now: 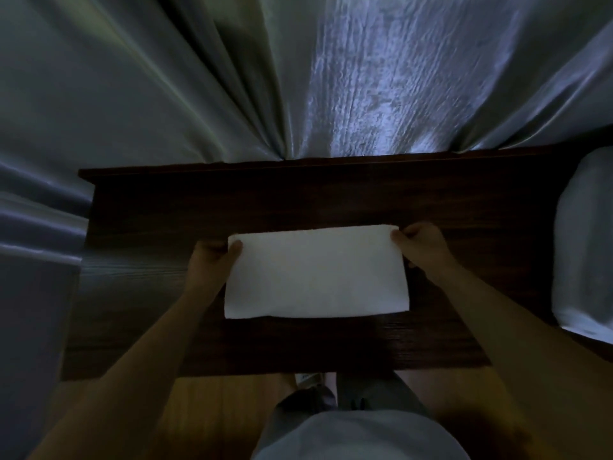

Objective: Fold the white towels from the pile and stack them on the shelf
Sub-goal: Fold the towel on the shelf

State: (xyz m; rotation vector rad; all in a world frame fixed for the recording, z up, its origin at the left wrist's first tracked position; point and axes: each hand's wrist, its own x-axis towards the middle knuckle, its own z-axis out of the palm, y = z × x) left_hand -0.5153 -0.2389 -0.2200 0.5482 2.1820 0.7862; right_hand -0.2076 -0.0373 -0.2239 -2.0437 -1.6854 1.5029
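Closest to the camera you've got the person's legs and a bit of wooden floor, then both bare forearms reaching out over a dark wood table (331, 343).

On that table lies the white towel (316, 273), already folded into a neat rectangle. Its long side runs left to right, straight across between the two hands, so neither hand is really nearer; they're pretty much mirror images.

The left hand (212, 260) pinches the far left corner, thumb on top and the other fingers tucked under the edge. The right hand (419, 242) does the same at the far right corner, fingers curled around the cloth.

So both grips sit on the far edge, and the near edge lies flat on the table toward the body. My guess is the next fold either brings that far edge toward the near one or swings one short end over the other.

Further out on the right is a pale heap (583, 240), probably the pile of towels. Behind the table hangs a grey curtain (232, 78). Can't spot a shelf anywhere.
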